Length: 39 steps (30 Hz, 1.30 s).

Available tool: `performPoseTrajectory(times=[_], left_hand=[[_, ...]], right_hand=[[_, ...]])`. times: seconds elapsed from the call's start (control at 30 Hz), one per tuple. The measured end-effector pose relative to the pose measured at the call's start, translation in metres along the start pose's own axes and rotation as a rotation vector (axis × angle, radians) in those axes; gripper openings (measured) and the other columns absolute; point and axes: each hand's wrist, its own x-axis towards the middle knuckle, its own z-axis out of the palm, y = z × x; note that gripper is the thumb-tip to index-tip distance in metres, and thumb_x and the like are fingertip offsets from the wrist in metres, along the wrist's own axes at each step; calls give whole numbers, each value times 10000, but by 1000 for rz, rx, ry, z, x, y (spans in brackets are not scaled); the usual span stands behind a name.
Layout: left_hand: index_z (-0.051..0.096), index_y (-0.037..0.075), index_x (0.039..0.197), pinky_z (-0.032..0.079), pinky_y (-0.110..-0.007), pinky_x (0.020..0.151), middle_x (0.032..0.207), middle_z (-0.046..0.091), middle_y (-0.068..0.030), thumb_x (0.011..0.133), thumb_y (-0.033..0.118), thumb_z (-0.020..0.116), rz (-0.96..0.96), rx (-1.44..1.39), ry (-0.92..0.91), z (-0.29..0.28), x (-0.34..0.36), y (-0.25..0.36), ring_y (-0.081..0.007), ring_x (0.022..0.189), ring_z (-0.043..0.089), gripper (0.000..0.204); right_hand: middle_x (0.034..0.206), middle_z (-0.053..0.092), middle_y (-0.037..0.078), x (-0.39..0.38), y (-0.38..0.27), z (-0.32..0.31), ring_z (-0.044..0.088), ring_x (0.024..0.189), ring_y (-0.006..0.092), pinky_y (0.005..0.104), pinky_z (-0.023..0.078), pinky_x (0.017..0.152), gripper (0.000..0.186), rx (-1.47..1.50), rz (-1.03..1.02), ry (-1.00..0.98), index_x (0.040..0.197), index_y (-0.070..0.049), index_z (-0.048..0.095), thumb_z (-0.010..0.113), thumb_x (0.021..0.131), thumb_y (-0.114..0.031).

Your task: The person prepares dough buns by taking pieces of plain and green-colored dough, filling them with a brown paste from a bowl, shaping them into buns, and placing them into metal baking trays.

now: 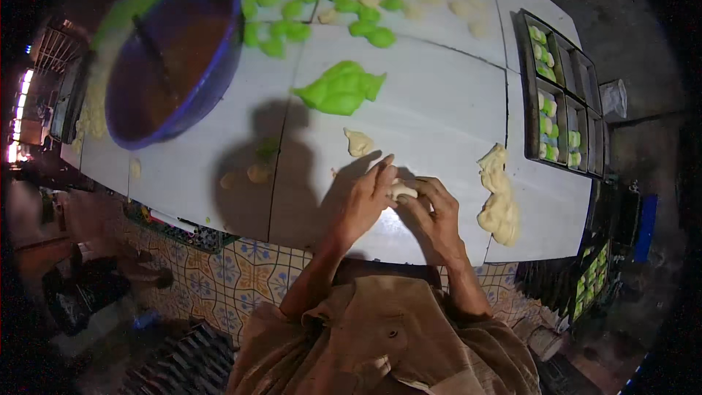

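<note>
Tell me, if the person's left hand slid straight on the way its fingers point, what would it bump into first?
The left hand points up and right, fingertips already on the small cream dough piece held with the right hand. Beyond that, probably bare white table, though depth is hard to judge.

We see bright green dough (pixel 340 89) and pale cream dough (pixel 499 197) on a white table (pixel 439 110), a blue bowl (pixel 212 66) of brown liquid, and blue-and-yellow flowered floor tiles (pixel 227 271).

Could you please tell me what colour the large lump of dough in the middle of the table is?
Bright green; the large dough lump shows best in the head view.
</note>
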Motion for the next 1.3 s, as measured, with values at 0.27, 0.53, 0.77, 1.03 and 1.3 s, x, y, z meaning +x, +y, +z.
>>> performPoseTrajectory(times=[0.27, 0.53, 0.77, 1.03, 1.3], left_hand=[[641, 33, 1146, 535, -338, 647, 850, 695, -140, 885, 224, 682, 180, 140, 264, -35, 11, -65, -258, 737, 681, 326], [651, 57, 1082, 538, -340, 671, 926, 683, -142, 863, 179, 695, 298, 335, 369, -65, 71, -41, -259, 773, 684, 254], [547, 69, 1245, 386, -454, 1003, 1286, 522, -132, 742, 163, 750, 542, 779, 331, -73, 129, -22, -331, 1209, 472, 551], [498, 77, 1295, 372, -444, 990, 1314, 491, -118, 714, 159, 768, 502, 767, 272, -76, 151, -34, -317, 1212, 455, 646], [496, 108, 1310, 297, -446, 1013, 1341, 481, -102, 714, 253, 764, 548, 829, 229, -79, 149, -13, -288, 1264, 417, 670]], right_hand=[[990, 659, 124, 25, 10, 3, 637, 871, 300, 396, 525, 763, 214, -125, -103, 77, 986, -65, 678, 667, 833, -213], [1206, 576, 190, 156, 33, 36, 527, 1136, 371, 452, 420, 943, 427, -356, -158, 92, 1181, -54, 611, 681, 838, -299], [1062, 620, 200, 210, 42, 52, 579, 975, 347, 415, 471, 837, 332, -254, -388, -78, 1039, 4, 603, 686, 769, -170], [933, 635, 132, 204, 7, 37, 582, 904, 157, 282, 485, 748, 292, 775, 329, -13, 1092, -7, 586, 662, 825, -99], [849, 581, 29, 206, 33, 18, 525, 748, 100, 248, 452, 672, 180, 93, 127, -192, 942, -34, 532, 657, 813, -22]])
